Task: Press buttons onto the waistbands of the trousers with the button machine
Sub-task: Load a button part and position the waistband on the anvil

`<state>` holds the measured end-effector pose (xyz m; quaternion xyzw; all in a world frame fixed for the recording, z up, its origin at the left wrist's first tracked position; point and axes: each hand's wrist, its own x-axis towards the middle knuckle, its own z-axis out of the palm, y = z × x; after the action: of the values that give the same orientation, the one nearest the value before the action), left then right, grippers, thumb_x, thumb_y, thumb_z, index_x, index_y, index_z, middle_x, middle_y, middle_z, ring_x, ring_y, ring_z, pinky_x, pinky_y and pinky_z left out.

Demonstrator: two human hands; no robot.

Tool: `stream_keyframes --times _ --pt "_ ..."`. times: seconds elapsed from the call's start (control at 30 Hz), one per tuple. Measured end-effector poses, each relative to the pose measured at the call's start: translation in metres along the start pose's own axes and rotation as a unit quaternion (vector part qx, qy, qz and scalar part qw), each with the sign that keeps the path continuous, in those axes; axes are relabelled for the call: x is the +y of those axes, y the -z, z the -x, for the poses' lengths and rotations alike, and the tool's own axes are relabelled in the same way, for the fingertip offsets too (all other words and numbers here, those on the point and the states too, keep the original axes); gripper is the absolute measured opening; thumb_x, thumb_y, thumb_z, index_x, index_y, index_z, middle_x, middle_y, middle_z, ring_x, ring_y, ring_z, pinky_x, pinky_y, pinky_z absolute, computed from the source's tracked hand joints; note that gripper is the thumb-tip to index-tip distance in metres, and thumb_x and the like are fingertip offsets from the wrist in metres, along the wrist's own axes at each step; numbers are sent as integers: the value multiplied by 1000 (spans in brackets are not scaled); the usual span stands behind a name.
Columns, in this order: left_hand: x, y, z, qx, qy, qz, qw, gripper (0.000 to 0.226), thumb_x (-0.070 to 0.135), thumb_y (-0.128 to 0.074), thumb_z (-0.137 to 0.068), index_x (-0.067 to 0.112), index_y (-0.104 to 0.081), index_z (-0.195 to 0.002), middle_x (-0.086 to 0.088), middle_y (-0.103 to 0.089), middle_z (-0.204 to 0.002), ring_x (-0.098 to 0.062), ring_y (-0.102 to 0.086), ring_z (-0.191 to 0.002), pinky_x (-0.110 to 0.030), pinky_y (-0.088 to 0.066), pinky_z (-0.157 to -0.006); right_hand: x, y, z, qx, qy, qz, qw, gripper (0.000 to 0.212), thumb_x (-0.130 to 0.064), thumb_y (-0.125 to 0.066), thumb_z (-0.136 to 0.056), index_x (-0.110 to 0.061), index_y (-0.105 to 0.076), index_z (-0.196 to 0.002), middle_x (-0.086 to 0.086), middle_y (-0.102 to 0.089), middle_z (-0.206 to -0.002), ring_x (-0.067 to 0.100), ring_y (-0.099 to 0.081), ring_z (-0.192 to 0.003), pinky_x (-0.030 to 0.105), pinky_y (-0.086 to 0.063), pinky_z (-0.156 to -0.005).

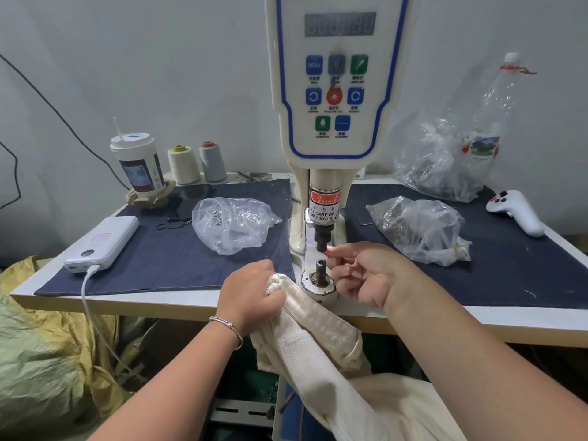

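- The button machine (334, 90) is standing upright at the back-middle of the table (191, 302), cream with a blue-edged control panel carrying eight coloured keys; its black upper punch (322, 240) is hanging just above the small lower die (320, 268).
- One pair of cream ribbed trousers (318, 354) is draping over the table's front edge, the waistband end lying just beside the die base.
- The left hand (251, 296), a bracelet (227, 329) at its wrist, is gripping the bunched waistband with curled fingers.
- The right hand (359, 275) is hovering beside the die, fingers curled, thumb and forefinger pinched together at the punch tip; whether they are holding a button is too small to tell.
- Three clear plastic bags are lying on the dark cloth (159, 256); two thread cones are standing behind.
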<state>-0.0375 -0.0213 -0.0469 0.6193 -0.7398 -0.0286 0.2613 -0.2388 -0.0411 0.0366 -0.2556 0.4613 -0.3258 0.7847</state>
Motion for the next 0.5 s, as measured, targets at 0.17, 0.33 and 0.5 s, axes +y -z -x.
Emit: stream_keyframes --times 0.17,0.33,0.5 --pt "1 0 0 4 -2 -3 1000 19 31 -41 -69 14 -39 -60 3 -38 -62 -14 -38 -60 -25 -22 -49 1 1 3 -14 -21 -32 999 12 -6 -57 -90 -4 -53 -79 1 -44 -58 6 -32 -33 12 -20 -31" --pt "0 0 0 2 3 -4 1000 19 31 -40 -69 14 -39 -62 2 -39 -63 -15 -38 -60 -25 -21 -49 3 1 12 -11 -26 -53 998 10 -6 -58 -89 1 -59 -82 3 -50 -58 6 -35 -34 12 -22 -33" --pt "1 2 -1 -11 4 -5 1000 18 32 -39 -69 16 -36 -61 3 -39 -63 -15 -39 -60 -26 -21 -49 4 -2 20 -27 -40 -133 990 8 -3 -53 -86 2 -55 -92 6 -51 -59 7 -36 -34 12 -24 -30"
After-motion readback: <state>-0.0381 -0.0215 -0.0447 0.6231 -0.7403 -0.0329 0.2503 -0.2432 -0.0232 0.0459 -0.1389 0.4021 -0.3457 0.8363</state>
